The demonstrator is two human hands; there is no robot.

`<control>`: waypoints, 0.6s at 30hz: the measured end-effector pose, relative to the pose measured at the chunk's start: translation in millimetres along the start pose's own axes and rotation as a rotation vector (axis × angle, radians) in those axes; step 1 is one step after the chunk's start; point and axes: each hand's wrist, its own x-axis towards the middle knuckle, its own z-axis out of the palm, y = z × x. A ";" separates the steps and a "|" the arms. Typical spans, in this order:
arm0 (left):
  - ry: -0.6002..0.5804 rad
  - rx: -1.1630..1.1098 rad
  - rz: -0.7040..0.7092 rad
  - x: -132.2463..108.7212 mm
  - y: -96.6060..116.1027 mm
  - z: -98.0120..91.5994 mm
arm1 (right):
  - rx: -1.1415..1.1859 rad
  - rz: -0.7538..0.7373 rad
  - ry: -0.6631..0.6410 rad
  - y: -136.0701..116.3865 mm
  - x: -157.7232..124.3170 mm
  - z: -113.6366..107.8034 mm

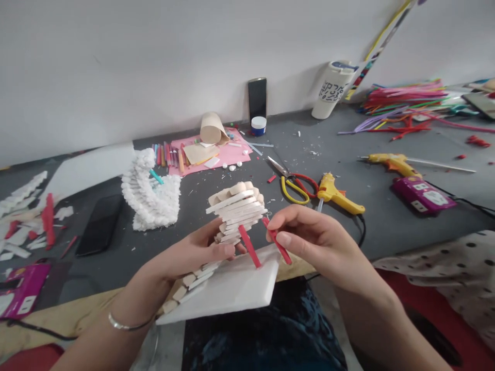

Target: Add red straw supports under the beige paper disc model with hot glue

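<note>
My left hand (pixel 193 255) is closed around a curved model of stacked white foam strips (pixel 235 211), which stands on a white foam board (pixel 228 291) at the table's near edge. One red stick (pixel 249 246) leans from the model down to the board. My right hand (pixel 317 239) pinches a second red stick (pixel 279 246) between thumb and fingers, its upper end touching the model's right side. A thin bracelet circles my left wrist.
On the grey table (pixel 216 170) lie a white spiral foam model (pixel 149 193), a black phone (pixel 99 224), scissors (pixel 290 180), two yellow glue guns (pixel 338 195), a purple power strip (pixel 423 195), pink paper with markers (pixel 201 152) and coloured sticks (pixel 406 100).
</note>
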 end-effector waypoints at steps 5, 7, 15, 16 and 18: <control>-0.008 0.013 -0.017 -0.9 -5.5 -0.5 | 0.006 0.026 -0.006 -0.1 -0.8 0.6; -0.002 0.016 -0.028 -0.5 -7.1 -0.9 | 0.003 0.041 -0.016 0.1 -1.4 0.7; 0.001 0.038 -0.002 -0.2 -8.3 -0.6 | 0.022 0.080 -0.051 3.0 -2.7 -0.4; -0.006 0.032 0.002 -0.4 -9.1 -0.9 | 0.018 0.080 -0.052 3.4 -2.7 -0.6; -0.002 0.021 0.002 -1.1 -11.3 -1.7 | 0.020 0.092 -0.057 4.4 -2.9 -0.8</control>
